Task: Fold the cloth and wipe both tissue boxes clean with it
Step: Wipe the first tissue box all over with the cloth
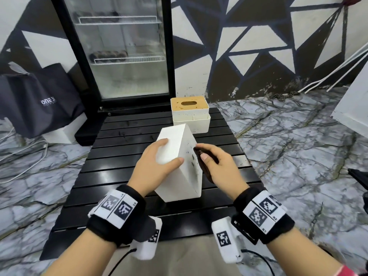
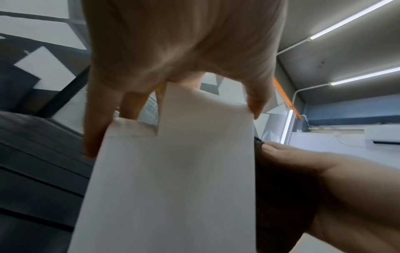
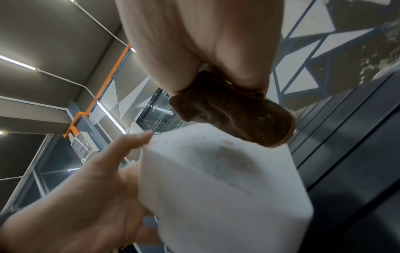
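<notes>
My left hand [image 1: 159,158] grips a white tissue box [image 1: 179,168], lifted and tilted above the black slatted table [image 1: 119,176], fingers and thumb curled round its upper part. The box's right face shows dark specks. My right hand [image 1: 211,158] holds a folded dark brown cloth [image 1: 205,166] pressed against that face. In the left wrist view the white box [image 2: 173,179] fills the middle, with the cloth [image 2: 281,196] at its right side. The right wrist view shows the cloth [image 3: 233,111] at the top edge of the smudged box [image 3: 216,179]. A second white box with a wooden lid [image 1: 189,114] stands behind.
A glass-door fridge [image 1: 119,48] stands behind the table. A dark bag [image 1: 37,100] sits on the marble floor at the left, with white cables nearby. A white panel [image 1: 352,104] leans at the right. The wall is painted in black and white triangles.
</notes>
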Tool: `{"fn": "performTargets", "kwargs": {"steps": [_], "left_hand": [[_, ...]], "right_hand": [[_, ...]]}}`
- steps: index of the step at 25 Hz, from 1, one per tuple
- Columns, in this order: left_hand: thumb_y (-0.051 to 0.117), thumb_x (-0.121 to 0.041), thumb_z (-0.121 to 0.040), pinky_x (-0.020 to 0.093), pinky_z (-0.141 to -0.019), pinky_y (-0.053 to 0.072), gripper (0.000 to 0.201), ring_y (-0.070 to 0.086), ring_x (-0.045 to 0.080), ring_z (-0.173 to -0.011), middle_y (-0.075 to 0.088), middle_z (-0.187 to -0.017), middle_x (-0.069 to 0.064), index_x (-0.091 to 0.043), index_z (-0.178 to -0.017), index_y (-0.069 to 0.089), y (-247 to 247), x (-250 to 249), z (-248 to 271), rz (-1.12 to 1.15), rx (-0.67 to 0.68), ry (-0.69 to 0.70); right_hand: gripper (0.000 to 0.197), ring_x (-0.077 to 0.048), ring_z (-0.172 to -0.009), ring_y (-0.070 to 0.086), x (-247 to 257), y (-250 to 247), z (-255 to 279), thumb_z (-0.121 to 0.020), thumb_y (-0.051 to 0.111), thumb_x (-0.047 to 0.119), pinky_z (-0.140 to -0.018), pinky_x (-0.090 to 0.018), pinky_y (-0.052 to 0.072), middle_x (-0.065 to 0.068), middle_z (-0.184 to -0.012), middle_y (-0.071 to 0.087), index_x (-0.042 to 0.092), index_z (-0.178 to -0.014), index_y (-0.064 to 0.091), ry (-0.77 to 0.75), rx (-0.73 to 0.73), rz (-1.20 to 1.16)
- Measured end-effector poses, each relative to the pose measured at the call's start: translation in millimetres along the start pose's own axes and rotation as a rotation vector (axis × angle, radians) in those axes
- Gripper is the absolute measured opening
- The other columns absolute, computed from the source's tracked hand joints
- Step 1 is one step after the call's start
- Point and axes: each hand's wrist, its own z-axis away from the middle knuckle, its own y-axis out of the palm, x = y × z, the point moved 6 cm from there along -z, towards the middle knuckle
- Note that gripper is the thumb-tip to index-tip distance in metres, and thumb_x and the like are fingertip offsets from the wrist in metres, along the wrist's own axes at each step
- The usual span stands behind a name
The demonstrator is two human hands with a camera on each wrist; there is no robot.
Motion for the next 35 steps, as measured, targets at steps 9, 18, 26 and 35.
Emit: {"fn": "performTargets", "kwargs": {"steps": [9, 18, 26, 35], "left_hand": [[0.064, -0.07, -0.052, 0.043, -0.098, 0.048, 0.08, 0.058, 0.013, -0.11, 0.054, -0.127, -0.012, -0.044, -0.125, 0.047, -16, 18, -5, 0.252, 0.075, -0.085], [0.068, -0.064, -0.053, 0.035, -0.096, 0.048, 0.077, 0.058, 0.011, -0.11, 0.056, -0.119, -0.017, -0.044, -0.124, 0.048, -12, 24, -10, 0.319, 0.025, -0.078], [0.071, -0.057, -0.062, 0.029, -0.088, 0.049, 0.07, 0.058, 0.009, -0.107, 0.055, -0.118, -0.019, -0.042, -0.126, 0.047, -10, 23, -11, 0.337, 0.034, -0.067], [0.065, -0.067, -0.051, 0.034, -0.094, 0.049, 0.08, 0.058, 0.011, -0.109, 0.055, -0.122, -0.017, -0.044, -0.125, 0.047, -11, 26, -12, 0.322, 0.021, -0.053]], "right_hand": [[0.029, -0.009, -0.122, 0.043, 4, 54, -2, -0.092, 0.048, 0.013, -0.106, -0.031, 0.033, 0.013, -0.125, 0.052, 0.031, -0.114, 0.053, -0.051, -0.103, 0.003], [0.039, -0.001, -0.137, 0.019, 17, 75, 11, -0.092, 0.036, 0.026, -0.112, -0.018, 0.014, 0.016, -0.142, 0.029, 0.045, -0.127, 0.031, -0.163, -0.025, 0.078], [0.038, 0.002, -0.136, 0.018, 7, 70, 16, -0.097, 0.038, 0.022, -0.113, -0.021, 0.015, 0.018, -0.143, 0.028, 0.042, -0.129, 0.03, -0.081, -0.069, 0.048], [0.041, 0.002, -0.136, 0.017, 4, 68, 12, -0.098, 0.036, 0.019, -0.114, -0.023, 0.014, 0.021, -0.139, 0.026, 0.033, -0.136, 0.032, -0.055, -0.058, 0.081]]}}
